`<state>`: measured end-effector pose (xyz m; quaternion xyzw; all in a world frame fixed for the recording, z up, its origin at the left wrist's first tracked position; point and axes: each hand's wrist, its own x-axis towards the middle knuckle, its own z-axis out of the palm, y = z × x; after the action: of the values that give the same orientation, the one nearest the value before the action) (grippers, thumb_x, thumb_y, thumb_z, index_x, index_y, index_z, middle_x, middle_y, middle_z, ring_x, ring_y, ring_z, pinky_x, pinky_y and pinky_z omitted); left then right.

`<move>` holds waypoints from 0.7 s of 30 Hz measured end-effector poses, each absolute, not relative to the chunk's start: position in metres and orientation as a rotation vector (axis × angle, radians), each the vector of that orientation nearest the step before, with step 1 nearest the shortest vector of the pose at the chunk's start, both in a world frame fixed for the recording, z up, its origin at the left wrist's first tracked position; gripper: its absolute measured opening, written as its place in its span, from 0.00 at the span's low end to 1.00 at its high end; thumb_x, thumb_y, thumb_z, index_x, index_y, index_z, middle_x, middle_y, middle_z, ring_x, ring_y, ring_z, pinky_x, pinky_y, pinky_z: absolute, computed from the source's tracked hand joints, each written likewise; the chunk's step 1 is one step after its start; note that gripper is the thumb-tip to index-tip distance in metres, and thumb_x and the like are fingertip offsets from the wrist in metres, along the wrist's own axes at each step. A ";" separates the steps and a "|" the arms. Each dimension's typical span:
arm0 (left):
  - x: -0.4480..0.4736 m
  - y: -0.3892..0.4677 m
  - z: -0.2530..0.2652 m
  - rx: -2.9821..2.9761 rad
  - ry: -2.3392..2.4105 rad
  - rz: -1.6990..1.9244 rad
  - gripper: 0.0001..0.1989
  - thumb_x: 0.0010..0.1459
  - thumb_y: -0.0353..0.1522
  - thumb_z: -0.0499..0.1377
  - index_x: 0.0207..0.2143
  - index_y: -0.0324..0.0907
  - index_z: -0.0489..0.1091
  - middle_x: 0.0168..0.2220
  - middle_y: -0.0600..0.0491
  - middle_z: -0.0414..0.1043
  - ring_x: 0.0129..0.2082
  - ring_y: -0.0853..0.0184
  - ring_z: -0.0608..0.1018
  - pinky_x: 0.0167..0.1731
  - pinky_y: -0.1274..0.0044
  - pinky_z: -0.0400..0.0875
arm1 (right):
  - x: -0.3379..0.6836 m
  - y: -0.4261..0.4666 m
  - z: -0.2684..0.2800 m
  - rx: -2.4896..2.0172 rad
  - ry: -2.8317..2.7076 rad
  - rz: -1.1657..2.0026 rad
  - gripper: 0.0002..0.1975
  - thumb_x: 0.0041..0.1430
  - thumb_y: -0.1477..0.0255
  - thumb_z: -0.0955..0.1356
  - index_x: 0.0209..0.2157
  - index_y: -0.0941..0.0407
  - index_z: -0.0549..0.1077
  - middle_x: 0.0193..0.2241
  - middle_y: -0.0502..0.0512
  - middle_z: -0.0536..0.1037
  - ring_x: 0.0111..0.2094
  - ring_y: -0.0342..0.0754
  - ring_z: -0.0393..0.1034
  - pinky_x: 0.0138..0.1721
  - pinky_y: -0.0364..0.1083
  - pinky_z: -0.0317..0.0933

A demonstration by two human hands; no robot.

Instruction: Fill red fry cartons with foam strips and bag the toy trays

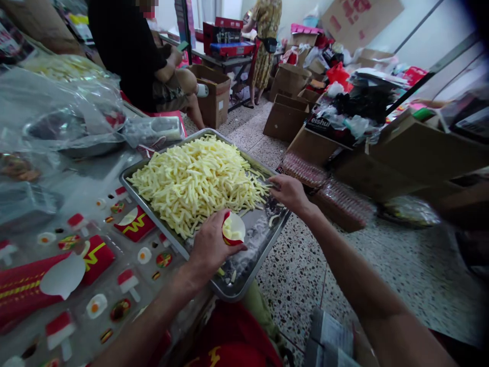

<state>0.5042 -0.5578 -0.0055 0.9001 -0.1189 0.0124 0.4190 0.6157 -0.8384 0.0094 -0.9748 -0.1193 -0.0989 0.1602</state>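
A metal tray (263, 259) carries a large heap of pale yellow french fries (194, 178). Closed around a small red and white fry carton (236, 229), my left hand (210, 242) is over the tray's near part. Several fry pieces show inside the carton's mouth. At the tray's right rim, my right hand (289, 193) has its fingers drawn together on fries at the heap's edge; its fingertips are partly hidden. Loose fries and whitish crumbs lie on the bare tray bottom.
Flat red fry cartons (135, 224) and a stack of nested cartons (34, 285) lie on the patterned tablecloth (126, 255) at left. Plastic bags (57, 102) stand behind. A seated person (126, 51) is beyond the tray; cardboard boxes (286, 117) line the floor.
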 end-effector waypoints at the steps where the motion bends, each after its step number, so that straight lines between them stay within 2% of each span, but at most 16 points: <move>1: 0.505 -0.559 -0.004 2.243 -0.306 0.038 0.44 0.37 0.41 0.77 0.56 0.45 0.63 0.53 0.48 0.72 0.53 0.54 0.75 0.56 0.62 0.69 | 0.623 -0.841 0.005 -2.844 -0.391 -0.193 0.21 0.52 0.74 0.70 0.49 0.55 0.80 0.41 0.56 0.82 0.38 0.51 0.75 0.40 0.46 0.64; 4: 0.506 -0.560 0.001 2.238 -0.328 0.064 0.46 0.36 0.40 0.77 0.57 0.46 0.62 0.55 0.47 0.72 0.55 0.54 0.74 0.57 0.61 0.68 | 0.631 -0.837 -0.007 -2.960 -0.348 -0.073 0.21 0.51 0.73 0.71 0.48 0.52 0.81 0.39 0.55 0.83 0.39 0.51 0.75 0.38 0.45 0.64; 7: 0.506 -0.558 0.006 2.274 -0.322 0.046 0.46 0.36 0.40 0.77 0.57 0.46 0.62 0.55 0.47 0.72 0.55 0.53 0.74 0.57 0.60 0.68 | 0.628 -0.833 -0.013 -2.995 -0.107 -0.149 0.14 0.50 0.72 0.71 0.40 0.53 0.83 0.34 0.55 0.83 0.35 0.51 0.76 0.36 0.45 0.63; 9: 0.505 -0.558 0.008 2.328 -0.272 0.031 0.44 0.37 0.39 0.77 0.56 0.45 0.63 0.54 0.46 0.72 0.54 0.52 0.75 0.55 0.60 0.70 | 0.623 -0.836 -0.009 -2.897 0.053 -0.221 0.12 0.47 0.71 0.72 0.36 0.54 0.83 0.30 0.54 0.82 0.32 0.50 0.75 0.35 0.45 0.63; 12: 0.504 -0.564 0.006 2.415 -0.213 0.016 0.43 0.37 0.39 0.76 0.55 0.45 0.64 0.52 0.44 0.74 0.51 0.50 0.77 0.51 0.59 0.71 | 0.606 -0.837 0.010 -2.517 0.178 -0.295 0.12 0.43 0.71 0.73 0.34 0.57 0.82 0.27 0.53 0.81 0.28 0.47 0.73 0.30 0.44 0.63; 15: 0.504 -0.574 0.002 2.429 -0.207 0.050 0.42 0.37 0.42 0.76 0.54 0.46 0.64 0.50 0.45 0.75 0.49 0.49 0.78 0.47 0.60 0.73 | 0.571 -0.815 0.029 -2.152 0.075 -0.205 0.12 0.42 0.73 0.73 0.33 0.58 0.82 0.26 0.52 0.80 0.24 0.45 0.70 0.26 0.43 0.61; 17: 0.503 -0.578 0.001 2.419 -0.194 0.117 0.41 0.38 0.42 0.75 0.54 0.46 0.64 0.49 0.45 0.75 0.48 0.50 0.78 0.46 0.61 0.73 | 0.544 -0.786 0.034 -2.079 -0.039 -0.123 0.12 0.43 0.75 0.73 0.33 0.57 0.81 0.25 0.51 0.80 0.23 0.44 0.69 0.25 0.43 0.61; 21: 0.487 -0.567 0.007 2.460 -0.179 0.282 0.32 0.44 0.35 0.71 0.51 0.45 0.65 0.48 0.47 0.74 0.49 0.54 0.77 0.50 0.63 0.71 | 0.504 -0.721 0.037 -2.192 -0.356 -0.059 0.10 0.47 0.81 0.69 0.32 0.55 0.80 0.28 0.51 0.80 0.29 0.45 0.71 0.32 0.45 0.64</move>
<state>0.4871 -0.5673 0.0070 0.9376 -0.0682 0.1077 0.3235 0.5039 -0.7205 0.0372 -0.8842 -0.1437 -0.0236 0.4438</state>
